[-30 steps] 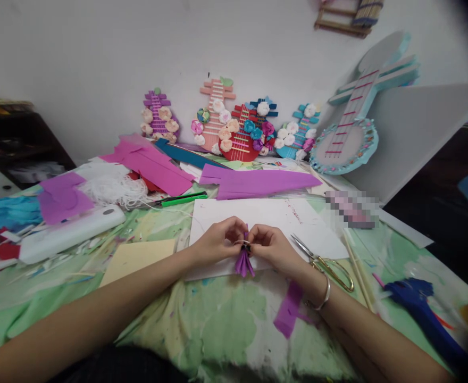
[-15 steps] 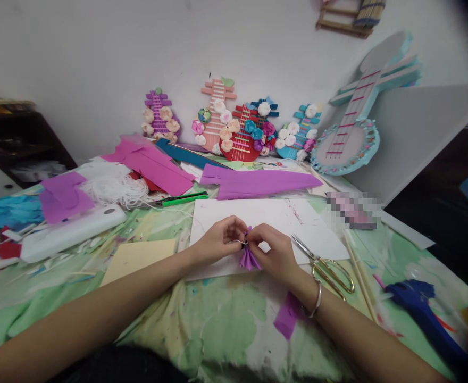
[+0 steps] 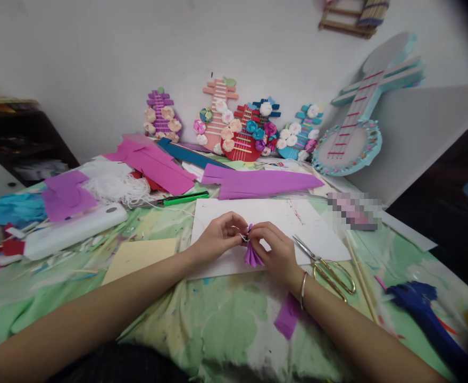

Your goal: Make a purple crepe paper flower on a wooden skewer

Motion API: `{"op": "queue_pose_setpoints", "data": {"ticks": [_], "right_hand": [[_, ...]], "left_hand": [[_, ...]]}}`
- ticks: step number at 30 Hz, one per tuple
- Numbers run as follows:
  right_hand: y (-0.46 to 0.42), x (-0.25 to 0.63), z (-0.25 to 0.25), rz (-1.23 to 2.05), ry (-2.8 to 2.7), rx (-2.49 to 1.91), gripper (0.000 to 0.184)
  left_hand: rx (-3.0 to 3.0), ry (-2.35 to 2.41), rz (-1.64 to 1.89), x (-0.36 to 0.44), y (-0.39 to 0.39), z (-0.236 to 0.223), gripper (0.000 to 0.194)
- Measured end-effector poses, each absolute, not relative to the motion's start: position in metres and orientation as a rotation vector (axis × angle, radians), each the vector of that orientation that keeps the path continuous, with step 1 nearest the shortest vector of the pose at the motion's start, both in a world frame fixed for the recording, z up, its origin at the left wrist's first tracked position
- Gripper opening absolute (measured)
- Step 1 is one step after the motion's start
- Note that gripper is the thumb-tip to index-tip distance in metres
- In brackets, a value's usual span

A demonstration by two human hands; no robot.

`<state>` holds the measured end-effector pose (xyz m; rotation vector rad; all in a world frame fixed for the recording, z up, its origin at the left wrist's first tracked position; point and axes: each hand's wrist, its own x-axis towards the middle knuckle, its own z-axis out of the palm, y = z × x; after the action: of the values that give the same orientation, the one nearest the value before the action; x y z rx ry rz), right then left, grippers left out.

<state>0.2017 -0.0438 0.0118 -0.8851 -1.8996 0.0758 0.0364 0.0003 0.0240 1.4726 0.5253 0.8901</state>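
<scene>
A small pleated purple paper piece [image 3: 251, 255] is held between both hands over a white sheet [image 3: 269, 215]. My left hand [image 3: 220, 236] is closed, pinching the top of the paper piece and a thin white thread. My right hand [image 3: 274, 248] is closed too, its fingertips pinching the same spot from the right, with a thin bangle on the wrist. The pleats fan out downward below the fingers.
Gold-handled scissors [image 3: 327, 266] lie right of the hands. A purple strip [image 3: 286, 315] lies under the right forearm. A blue glue gun [image 3: 421, 306] sits far right, a green pen [image 3: 184, 199] and white string [image 3: 116, 187] behind. Paper guitars [image 3: 237, 127] lean on the wall.
My right hand has turned over the top of the purple piece, and the pleats have tilted to the right. Both hands have stayed in place over the white sheet.
</scene>
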Motion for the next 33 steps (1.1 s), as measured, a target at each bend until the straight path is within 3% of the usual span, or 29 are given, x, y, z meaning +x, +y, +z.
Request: {"op": "queue_pose_setpoints", "data": {"ticks": [33], "right_hand": [[-0.0466, 0.2008, 0.0132, 0.127, -1.926, -0.882, 0.016]], "left_hand": [[1.557, 0.661, 0.982, 0.0337, -0.0059, 0.0288, 0.021]]}}
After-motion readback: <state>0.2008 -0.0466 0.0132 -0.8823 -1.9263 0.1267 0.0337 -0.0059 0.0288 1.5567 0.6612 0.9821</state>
